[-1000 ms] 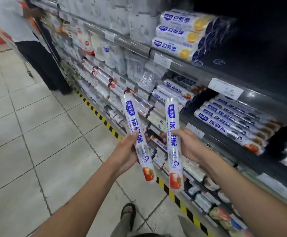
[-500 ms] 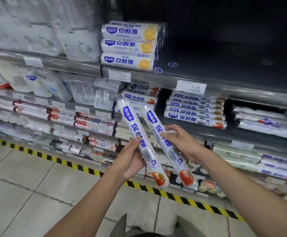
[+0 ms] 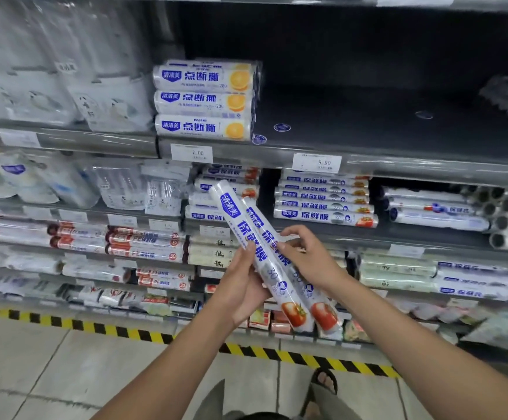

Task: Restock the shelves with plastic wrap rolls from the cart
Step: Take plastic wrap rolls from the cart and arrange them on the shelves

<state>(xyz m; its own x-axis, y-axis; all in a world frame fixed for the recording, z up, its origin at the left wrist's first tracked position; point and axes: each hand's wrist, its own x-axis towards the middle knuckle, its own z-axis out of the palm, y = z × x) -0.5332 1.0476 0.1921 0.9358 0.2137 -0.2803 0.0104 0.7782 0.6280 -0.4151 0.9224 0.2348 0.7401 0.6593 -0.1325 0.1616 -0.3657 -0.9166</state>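
Two white plastic wrap rolls with blue lettering and a tomato picture lie side by side, touching, tilted up to the left. My left hand (image 3: 242, 286) grips the left roll (image 3: 248, 237) from below. My right hand (image 3: 310, 256) holds the right roll (image 3: 322, 310) with fingers curled over its middle. Both rolls hang in front of the shelf (image 3: 398, 237) that carries a stack of matching rolls (image 3: 325, 204). The cart is out of view.
The shelf above (image 3: 383, 128) holds three orange-print rolls (image 3: 204, 101) at its left; its dark surface stretches right from them. Price tags (image 3: 316, 162) line the shelf edges. Yellow-black tape (image 3: 125, 330) marks the floor along the shelf base. My sandalled foot (image 3: 323, 381) stands below.
My view has turned to face the shelves squarely. My hands have brought the two rolls together until they touch, closer to the shelf with matching rolls.
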